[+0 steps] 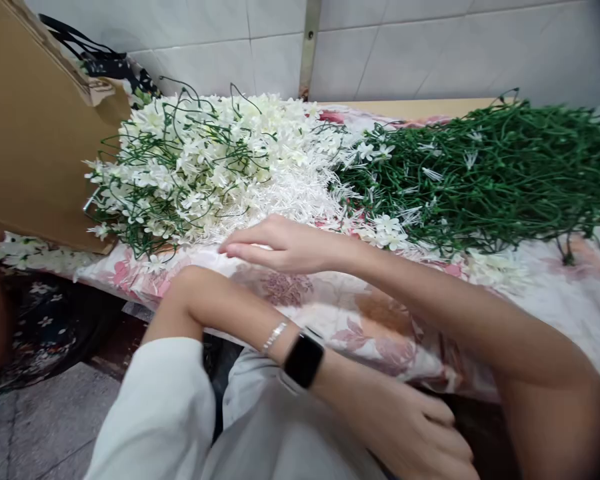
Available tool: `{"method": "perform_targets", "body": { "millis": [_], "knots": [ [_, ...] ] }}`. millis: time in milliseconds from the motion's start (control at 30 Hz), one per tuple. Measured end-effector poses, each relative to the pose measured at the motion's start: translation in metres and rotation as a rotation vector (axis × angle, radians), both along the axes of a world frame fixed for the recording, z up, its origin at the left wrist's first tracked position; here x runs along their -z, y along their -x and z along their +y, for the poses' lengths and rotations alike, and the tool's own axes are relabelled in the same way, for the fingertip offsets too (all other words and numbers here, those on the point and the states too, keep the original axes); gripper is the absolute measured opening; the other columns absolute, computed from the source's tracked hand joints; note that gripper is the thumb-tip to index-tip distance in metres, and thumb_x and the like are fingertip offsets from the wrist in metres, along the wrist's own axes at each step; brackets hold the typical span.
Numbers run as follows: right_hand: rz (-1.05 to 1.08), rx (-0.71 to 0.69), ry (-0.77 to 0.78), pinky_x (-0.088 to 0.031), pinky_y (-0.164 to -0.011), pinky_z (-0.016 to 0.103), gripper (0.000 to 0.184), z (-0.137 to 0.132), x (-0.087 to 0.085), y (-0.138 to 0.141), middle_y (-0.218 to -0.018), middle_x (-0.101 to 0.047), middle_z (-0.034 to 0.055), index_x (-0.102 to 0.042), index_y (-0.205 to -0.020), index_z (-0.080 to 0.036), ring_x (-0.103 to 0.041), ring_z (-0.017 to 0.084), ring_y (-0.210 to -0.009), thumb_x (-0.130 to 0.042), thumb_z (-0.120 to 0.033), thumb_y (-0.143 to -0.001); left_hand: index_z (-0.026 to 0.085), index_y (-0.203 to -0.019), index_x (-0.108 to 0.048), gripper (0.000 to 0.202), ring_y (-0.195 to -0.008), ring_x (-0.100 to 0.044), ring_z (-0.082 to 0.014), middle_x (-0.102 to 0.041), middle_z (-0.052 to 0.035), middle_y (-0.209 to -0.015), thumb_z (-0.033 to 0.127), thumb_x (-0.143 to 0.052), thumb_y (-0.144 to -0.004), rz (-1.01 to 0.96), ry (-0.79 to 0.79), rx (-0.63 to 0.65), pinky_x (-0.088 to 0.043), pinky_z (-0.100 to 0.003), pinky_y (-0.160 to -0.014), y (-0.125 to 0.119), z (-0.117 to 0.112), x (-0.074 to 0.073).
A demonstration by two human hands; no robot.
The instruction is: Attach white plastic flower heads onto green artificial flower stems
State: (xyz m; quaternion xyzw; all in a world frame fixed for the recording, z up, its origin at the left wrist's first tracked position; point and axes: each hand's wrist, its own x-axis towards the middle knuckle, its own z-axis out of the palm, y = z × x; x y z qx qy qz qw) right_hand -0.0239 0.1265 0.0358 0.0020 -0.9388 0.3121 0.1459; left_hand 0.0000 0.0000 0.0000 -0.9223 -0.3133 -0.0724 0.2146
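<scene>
My arms are crossed. My right hand (280,245) reaches left across a floral cloth (360,327). Its fingers are stretched out flat and together, just in front of a heap of white plastic flower pieces (285,193). Behind those lies a pile of cream artificial flowers on green stems (200,157). My left hand (420,433) is low on my lap under the right forearm. Its fingers are curled and its palm faces down, hiding what is inside. A black watch (304,360) and a thin bracelet (274,337) are on that wrist.
A large heap of bare green plastic stems (490,173) covers the right of the cloth. A brown cardboard sheet (30,127) leans at the left. A white tiled wall (405,47) stands behind. More loose flowers (25,252) lie lower left, above a grey floor (40,427).
</scene>
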Motion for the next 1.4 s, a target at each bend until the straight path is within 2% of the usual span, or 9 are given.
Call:
{"method": "perform_targets", "body": {
  "millis": [200, 367, 600, 800, 933, 1033, 1133, 1233, 1400],
  "knots": [
    [0.109, 0.564, -0.184, -0.046, -0.071, 0.027, 0.023, 0.012, 0.03, -0.094, -0.087, -0.071, 0.0073, -0.066, -0.088, -0.013, -0.064, 0.016, -0.077, -0.045, -0.02, -0.089, 0.014, -0.086, -0.056, 0.019, -0.063, -0.053, -0.0134, -0.058, -0.005, -0.069, 0.024, -0.041, -0.091, -0.166, 0.138, -0.02, -0.038, -0.026, -0.058, 0.068, 0.053, 0.003],
    [0.035, 0.874, -0.394, -0.047, -0.074, 0.035, 0.018, 0.033, 0.033, -0.137, -0.086, -0.069, 0.0089, -0.065, -0.087, -0.017, -0.062, 0.023, -0.084, -0.048, -0.022, -0.086, 0.014, -0.079, -0.055, 0.016, -0.06, -0.05, -0.0131, -0.058, -0.0029, -0.068, 0.02, -0.045, -0.09, -0.245, 0.077, -0.114, -0.033, -0.027, -0.055, 0.092, 0.089, 0.01],
    [-0.168, 0.834, -0.443, -0.041, -0.082, 0.04, 0.026, 0.052, 0.027, -0.161, -0.097, -0.066, 0.0082, -0.063, -0.091, -0.019, -0.054, 0.025, -0.097, -0.037, -0.019, -0.089, 0.014, -0.075, -0.057, 0.023, -0.056, -0.047, -0.0125, -0.056, -0.0016, -0.062, 0.021, -0.044, -0.091, -0.3, 0.097, -0.057, -0.031, -0.026, -0.053, 0.099, 0.094, 0.018],
    [-0.375, 0.708, -0.383, -0.041, -0.079, 0.04, 0.03, 0.05, 0.026, -0.169, -0.093, -0.063, 0.0099, -0.063, -0.097, -0.016, -0.049, 0.026, -0.092, -0.059, -0.04, -0.08, 0.014, -0.072, -0.057, 0.026, -0.056, -0.047, -0.0117, -0.055, -0.0016, -0.061, 0.021, -0.042, -0.092, -0.339, 0.214, -0.038, -0.033, -0.025, -0.053, 0.096, 0.091, 0.021],
    [-0.152, 0.798, -0.407, -0.041, -0.084, 0.038, 0.024, 0.047, 0.041, -0.149, -0.101, -0.062, 0.0116, -0.061, -0.106, -0.013, -0.049, 0.023, -0.095, -0.046, -0.024, -0.09, 0.014, -0.074, -0.059, 0.026, -0.056, -0.048, -0.012, -0.056, -0.0018, -0.061, 0.022, -0.042, -0.092, -0.359, 0.249, -0.034, -0.034, -0.025, -0.053, 0.095, 0.092, 0.023],
    [-0.091, 0.772, -0.552, -0.038, -0.083, 0.039, 0.035, 0.047, 0.053, -0.134, -0.121, -0.056, 0.0125, -0.055, -0.119, -0.018, -0.045, 0.025, -0.108, -0.04, -0.008, -0.088, 0.015, -0.073, -0.059, 0.027, -0.055, -0.047, -0.0116, -0.054, -0.0008, -0.06, 0.022, -0.041, -0.092, -0.359, 0.257, -0.007, -0.033, -0.024, -0.052, 0.094, 0.092, 0.025],
    [-0.094, 0.728, -0.705, -0.036, -0.083, 0.038, 0.025, 0.05, 0.059, -0.131, -0.115, -0.06, 0.0104, -0.064, -0.099, -0.018, -0.045, 0.025, -0.108, -0.043, -0.008, -0.087, 0.015, -0.074, -0.059, 0.027, -0.055, -0.047, -0.0117, -0.054, -0.0009, -0.06, 0.022, -0.041, -0.092, -0.379, 0.289, 0.01, -0.033, -0.024, -0.052, 0.094, 0.091, 0.025],
    [-0.011, 0.751, -0.771, -0.037, -0.079, 0.034, 0.022, 0.05, 0.056, -0.137, -0.099, -0.066, 0.0064, -0.064, -0.086, -0.018, -0.051, 0.02, -0.097, -0.044, -0.013, -0.09, 0.014, -0.08, -0.061, 0.023, -0.059, -0.051, -0.0113, -0.059, -0.0022, -0.066, 0.023, -0.043, -0.091, -0.485, 0.45, -0.012, -0.037, -0.023, -0.055, 0.095, 0.09, 0.022],
    [0.178, 0.718, -0.853, -0.04, -0.075, 0.033, 0.018, 0.037, 0.044, -0.149, -0.094, -0.069, 0.002, -0.064, -0.091, -0.023, -0.055, 0.017, -0.091, -0.047, -0.017, -0.091, 0.015, -0.091, -0.062, 0.028, -0.057, -0.053, -0.0086, -0.061, 0.0, -0.066, 0.034, -0.041, -0.094, -0.904, 0.937, -0.217, -0.04, -0.019, -0.055, 0.096, 0.093, 0.017]
  ]
}}
